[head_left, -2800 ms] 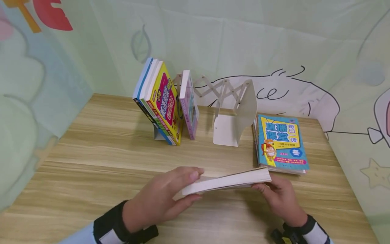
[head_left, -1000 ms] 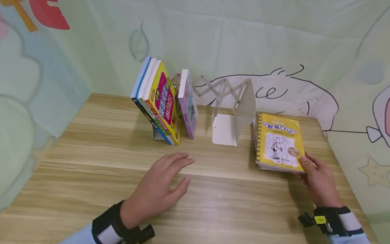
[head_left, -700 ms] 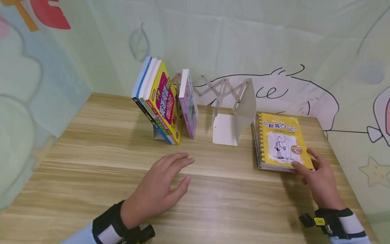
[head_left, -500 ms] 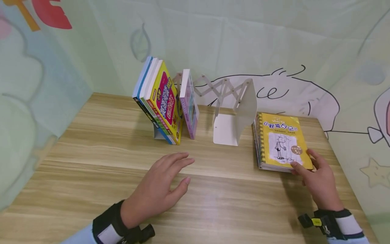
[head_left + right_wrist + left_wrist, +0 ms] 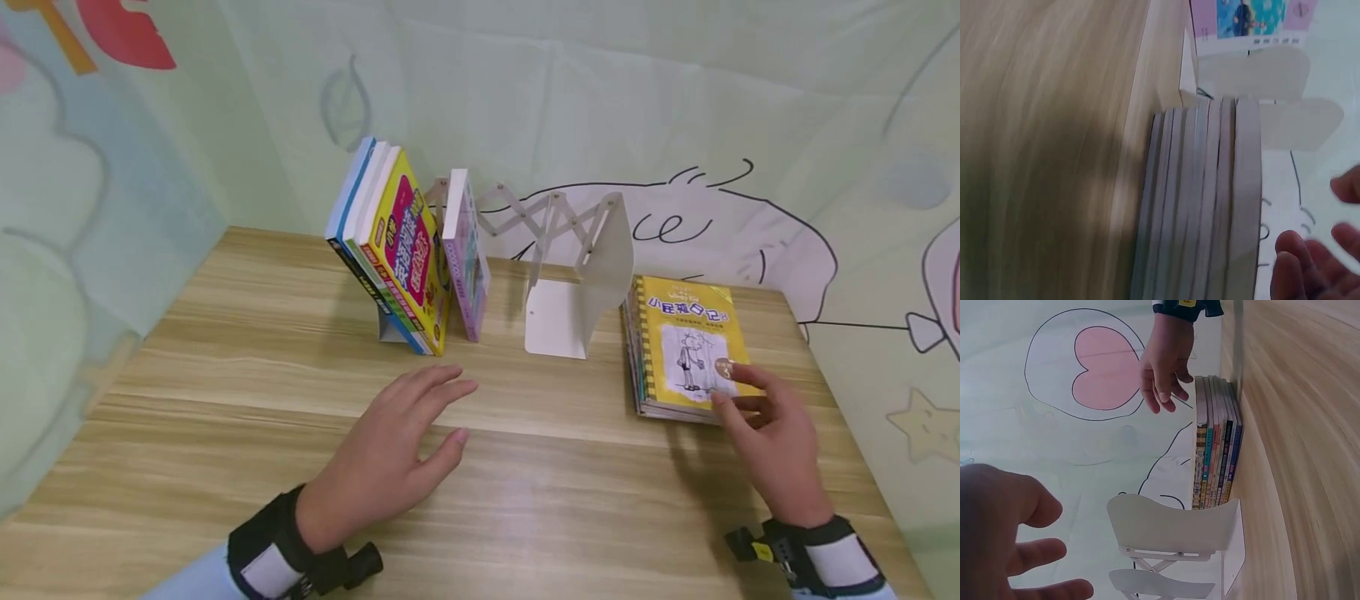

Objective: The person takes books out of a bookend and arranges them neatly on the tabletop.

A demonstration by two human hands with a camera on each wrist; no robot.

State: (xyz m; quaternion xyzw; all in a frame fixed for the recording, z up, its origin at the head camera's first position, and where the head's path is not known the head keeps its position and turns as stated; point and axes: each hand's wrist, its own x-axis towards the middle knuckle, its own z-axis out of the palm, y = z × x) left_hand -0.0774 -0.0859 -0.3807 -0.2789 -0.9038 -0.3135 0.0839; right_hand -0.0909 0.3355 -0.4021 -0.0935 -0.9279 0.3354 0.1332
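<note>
In the head view a yellow comic-style book (image 5: 690, 333) lies on top of a stack of several books at the right. My right hand (image 5: 780, 450) hovers over its near right corner, fingers loosely bent and holding nothing. The left wrist view shows that hand (image 5: 1169, 359) apart from the stack (image 5: 1215, 450). In the right wrist view the fingers (image 5: 1291, 269) stand clear of the stacked books' page edges (image 5: 1204, 206). My left hand (image 5: 390, 450) is held over the middle of the table with fingers spread and nothing in them.
A white expandable bookend rack (image 5: 555, 317) stands at the back. On its left side lean several books, a yellow one (image 5: 405, 250) in front, and a pink-purple book (image 5: 465, 258) beside them. A printed cloth wall (image 5: 675, 108) rises behind the wooden table (image 5: 262, 400).
Both hands held a book earlier; the right hand then laid the yellow book onto the stack, covering the blue one, and straightened it. Now the right hand has let go and lifted off.
</note>
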